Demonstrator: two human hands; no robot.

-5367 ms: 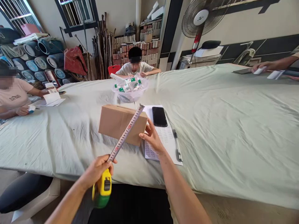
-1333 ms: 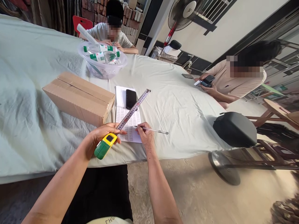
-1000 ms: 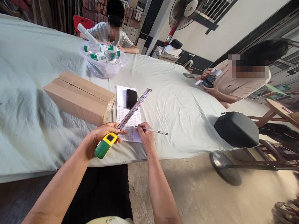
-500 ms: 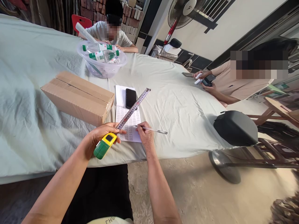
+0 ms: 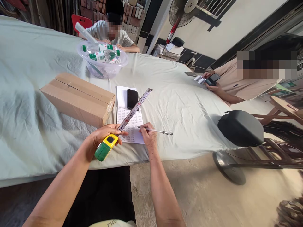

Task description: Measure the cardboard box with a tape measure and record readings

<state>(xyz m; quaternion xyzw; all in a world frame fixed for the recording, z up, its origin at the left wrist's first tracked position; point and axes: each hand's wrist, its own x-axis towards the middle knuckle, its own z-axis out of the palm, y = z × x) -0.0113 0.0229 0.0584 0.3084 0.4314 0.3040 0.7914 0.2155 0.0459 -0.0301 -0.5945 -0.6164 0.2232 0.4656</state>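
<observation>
My left hand is closed around a green and yellow tape measure, near the front edge of the table. Its metal blade sticks out up and to the right, across the notebook. In my right hand is a slim pen, its tip at the written page. The open notebook lies under the blade, with columns of small handwriting too fine to read. A black phone rests on its upper part, partly crossed by the blade.
A closed cardboard box stands left of the notebook. Behind it is a clear plastic basin holding green-capped bottles. One person sits across the cloth-covered table; another at right handles small devices. A black stool seat adjoins the table's right end.
The pen has shifted slightly to the right with my right hand. My left hand and the tape measure stay in place. The person at right has lowered a white item toward the table.
</observation>
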